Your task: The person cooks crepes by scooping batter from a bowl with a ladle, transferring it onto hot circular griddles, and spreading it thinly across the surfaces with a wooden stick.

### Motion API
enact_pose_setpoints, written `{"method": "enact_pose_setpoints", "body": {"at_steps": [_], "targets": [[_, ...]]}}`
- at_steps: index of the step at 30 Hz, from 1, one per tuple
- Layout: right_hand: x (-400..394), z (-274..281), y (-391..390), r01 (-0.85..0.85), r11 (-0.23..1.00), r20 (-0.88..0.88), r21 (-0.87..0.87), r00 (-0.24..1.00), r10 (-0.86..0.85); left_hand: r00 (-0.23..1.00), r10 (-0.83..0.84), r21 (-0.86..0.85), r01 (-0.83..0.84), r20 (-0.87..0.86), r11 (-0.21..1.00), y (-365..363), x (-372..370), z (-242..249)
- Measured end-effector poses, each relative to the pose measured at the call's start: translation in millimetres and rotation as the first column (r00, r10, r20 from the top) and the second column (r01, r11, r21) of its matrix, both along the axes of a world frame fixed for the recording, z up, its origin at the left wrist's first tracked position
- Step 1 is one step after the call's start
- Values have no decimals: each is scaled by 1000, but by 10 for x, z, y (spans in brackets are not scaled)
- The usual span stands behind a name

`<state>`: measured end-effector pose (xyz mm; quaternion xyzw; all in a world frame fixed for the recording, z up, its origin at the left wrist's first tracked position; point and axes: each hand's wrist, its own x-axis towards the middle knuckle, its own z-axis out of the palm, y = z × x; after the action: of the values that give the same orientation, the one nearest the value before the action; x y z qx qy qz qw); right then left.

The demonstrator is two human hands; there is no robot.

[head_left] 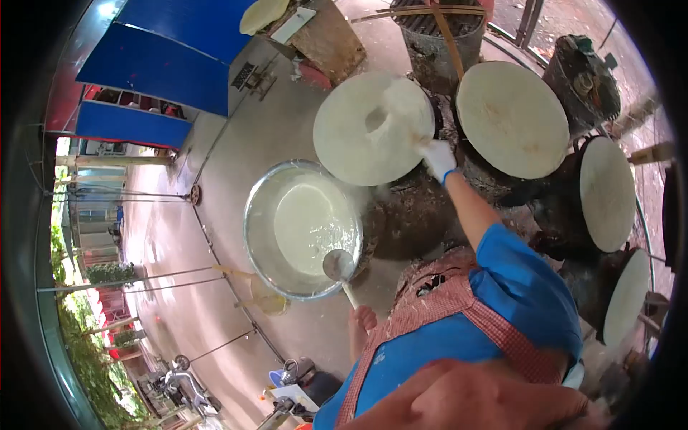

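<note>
1 ladle point(338, 266) in your clenched left hand point(363, 317), your gloved right hand point(438, 159) at a griddle point(351, 136), grip unclear

Grey floor point(236, 154), brightly lit toward left; blue panels point(154, 68) upper left; foliage point(82, 322) lower left.

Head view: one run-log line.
Left hand: grips pale-handled grey ladle; round silvery metal basin: white liquid; white-gloved right hand: at round pale sheet

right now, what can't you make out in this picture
Head view:
Bottom of the bowl: hidden by white liquid.
Handle end of the ladle: hidden by the left hand.
Right hand: gloved fingers too blurred to tell apart.
Dark object, far right: cut off by the dark edge.
</note>
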<state>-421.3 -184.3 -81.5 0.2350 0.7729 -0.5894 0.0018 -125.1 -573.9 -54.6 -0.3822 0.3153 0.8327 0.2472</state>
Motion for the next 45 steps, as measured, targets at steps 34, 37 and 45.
{"method": "enact_pose_setpoints", "body": {"at_steps": [34, 37, 45], "targets": [[959, -41, 535, -123, 405, -3, 906, 955, 296, 987, 141, 470, -158, 71, 869, 552, -2274, 130], [1094, -152, 626, 1, 385, -45, 923, 993, 106, 991, 67, 256, -36, -115, 966, 1049, -2573, 239], [1403, -144, 3, -115, 595, -98, 795, 945, 313, 990, 100, 600, -18, -103, 800, 1611, -2543, 135]]}}
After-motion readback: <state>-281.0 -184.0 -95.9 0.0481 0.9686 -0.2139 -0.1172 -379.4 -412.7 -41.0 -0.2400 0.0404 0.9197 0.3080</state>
